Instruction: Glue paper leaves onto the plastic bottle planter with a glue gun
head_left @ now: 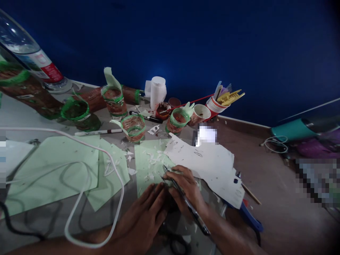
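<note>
My right hand is closed around a black-and-clear pen, its tip toward the far left over a pale green sheet. My left hand lies with fingers stretched out and close together at the near edge of that sheet, beside the right. What lies beneath the fingers is hidden. White paper scraps are scattered over the green sheet. Right of it rests a cut white sheet with small drawn leaf-like shapes. Below my hands are dark loops, too dim to name.
Brown-and-green painted cups, a marker, a black marker and a white bottle stand or lie behind. A white cable loops at left over more green paper. A large plastic bottle leans far left.
</note>
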A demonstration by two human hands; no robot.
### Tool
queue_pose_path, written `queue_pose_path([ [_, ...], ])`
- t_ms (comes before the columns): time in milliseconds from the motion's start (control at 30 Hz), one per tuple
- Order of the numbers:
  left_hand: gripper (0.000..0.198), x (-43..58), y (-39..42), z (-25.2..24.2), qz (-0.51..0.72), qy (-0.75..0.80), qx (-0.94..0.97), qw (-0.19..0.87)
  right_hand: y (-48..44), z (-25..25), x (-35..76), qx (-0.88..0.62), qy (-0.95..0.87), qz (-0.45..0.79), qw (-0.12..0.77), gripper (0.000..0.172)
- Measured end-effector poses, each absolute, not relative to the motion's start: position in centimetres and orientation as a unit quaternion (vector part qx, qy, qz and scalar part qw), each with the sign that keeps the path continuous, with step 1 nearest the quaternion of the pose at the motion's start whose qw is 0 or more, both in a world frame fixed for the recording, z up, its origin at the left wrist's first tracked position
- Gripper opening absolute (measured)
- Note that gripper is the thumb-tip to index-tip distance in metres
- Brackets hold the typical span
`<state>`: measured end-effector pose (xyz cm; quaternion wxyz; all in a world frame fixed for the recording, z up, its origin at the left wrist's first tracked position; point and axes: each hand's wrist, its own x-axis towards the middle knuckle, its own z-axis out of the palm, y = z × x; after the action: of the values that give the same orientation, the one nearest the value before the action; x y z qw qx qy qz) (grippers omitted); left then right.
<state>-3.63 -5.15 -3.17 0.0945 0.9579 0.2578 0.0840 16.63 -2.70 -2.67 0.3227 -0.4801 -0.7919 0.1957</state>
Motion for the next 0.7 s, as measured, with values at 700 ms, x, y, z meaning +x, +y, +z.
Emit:
queue_pose_path([
  [700, 0.065, -3.84, -5.35, -3.57, 0.063, 0.255, 0.960, 0.097, -2.60, -2.82, 16.95, -0.530, -0.779, 0.109, 0.318, 0.033],
])
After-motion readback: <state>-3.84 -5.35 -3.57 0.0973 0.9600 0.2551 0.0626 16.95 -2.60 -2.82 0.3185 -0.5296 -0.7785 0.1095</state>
